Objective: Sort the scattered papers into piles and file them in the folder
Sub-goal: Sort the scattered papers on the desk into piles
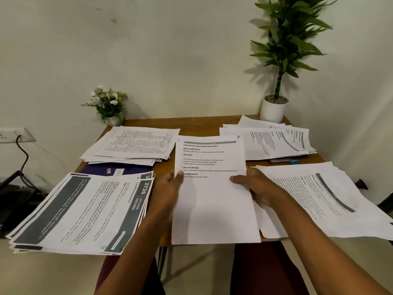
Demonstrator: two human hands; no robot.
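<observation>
At the far left I see a wall socket [12, 135] with a black cable hanging from it. On my side of the desk [202, 126], the near-left pile [80, 211] lies fanned, its sheets bearing dark header bands, and it overhangs the desk's front-left corner. Behind it the purple folder [110, 169] lies flat and closed, partly covered by the far-left pile [131, 145] of table-printed pages. A small flower pot [110, 105] stands at the back edge beyond that pile.

In the middle, my left grip [168, 192] holds the left edge of a single sheet [212, 199], thumb on top and fingers hidden beneath. The sheet is upright to me, printed on its upper half, and its lower edge hangs past the desk front. My right grip [255, 188] pinches the sheet's right edge, thumb on top.

Right of it, the far-right pile [270, 141] is spread loosely, with something blue peeking from under its near edge. The near-right pile [319, 199] lies just beside my right wrist and overhangs the desk. A potted plant [273, 109] stands in the back-right corner.
</observation>
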